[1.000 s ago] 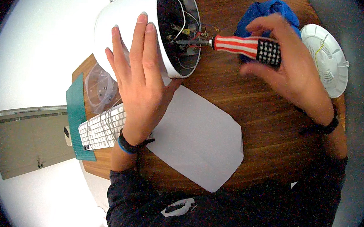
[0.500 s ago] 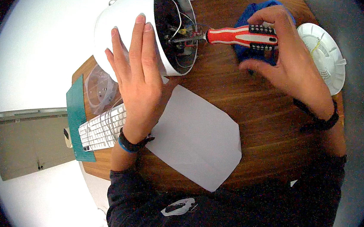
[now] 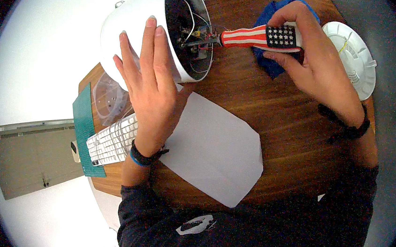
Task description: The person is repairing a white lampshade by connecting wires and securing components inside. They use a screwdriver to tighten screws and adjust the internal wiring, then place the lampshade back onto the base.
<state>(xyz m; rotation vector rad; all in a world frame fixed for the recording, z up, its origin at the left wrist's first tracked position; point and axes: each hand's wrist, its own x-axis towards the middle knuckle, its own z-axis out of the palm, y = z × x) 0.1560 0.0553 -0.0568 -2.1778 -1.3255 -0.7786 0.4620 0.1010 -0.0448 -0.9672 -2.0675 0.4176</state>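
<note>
A white rounded housing [image 3: 136, 21] lies on its side at the top left of the table, its open end facing right. Wires and small electronic parts [image 3: 195, 38] show inside. My left hand [image 3: 157, 82] rests on the housing's outer wall with fingers stretched out. From the right, my right hand [image 3: 316, 58] has thumb and fingers about the butt of a screwdriver [image 3: 245, 37] with a red, white and black star-patterned handle. The metal shaft reaches into the opening among the parts; its exact tip is hard to make out.
Behind my right hand lies a blue cloth-like item [image 3: 271, 66]. A white round cover [image 3: 354, 57] with a yellow-green wire stands at the right edge. White paper [image 3: 215, 144], a white keyboard [image 3: 114, 139], a clear bag of small parts [image 3: 111, 97] and a green mat [image 3: 84, 123] lie nearer me.
The screwdriver handle has turned about its length, bringing more stars into view. My right thumb and fingers have closed in on it. My left hand stays on the housing.
</note>
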